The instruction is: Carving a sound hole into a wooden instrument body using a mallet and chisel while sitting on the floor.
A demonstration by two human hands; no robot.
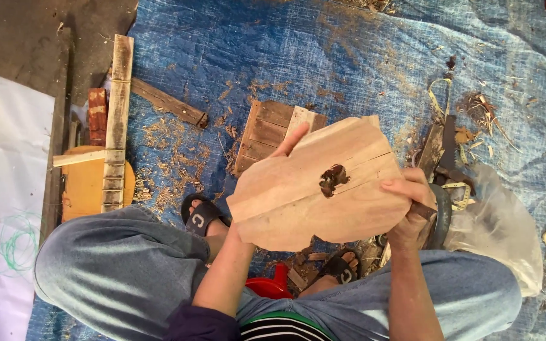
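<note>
Blue tarp strewn with shavings is seen underfoot | wooden board is held up above the knees, long axis tilted up to the right, dark knot near centre | left hand is spread behind it | right hand is clamped on the right edge | both equally near.

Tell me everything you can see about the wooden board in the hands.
The board is a flat, pale slab of wood with an irregular outline, rounded below and angled above. A dark knot sits near its middle, and a straight crack runs across it. It is held up, tilted, above the blue tarp. The left hand supports it from behind; the right hand grips its right edge.
</note>
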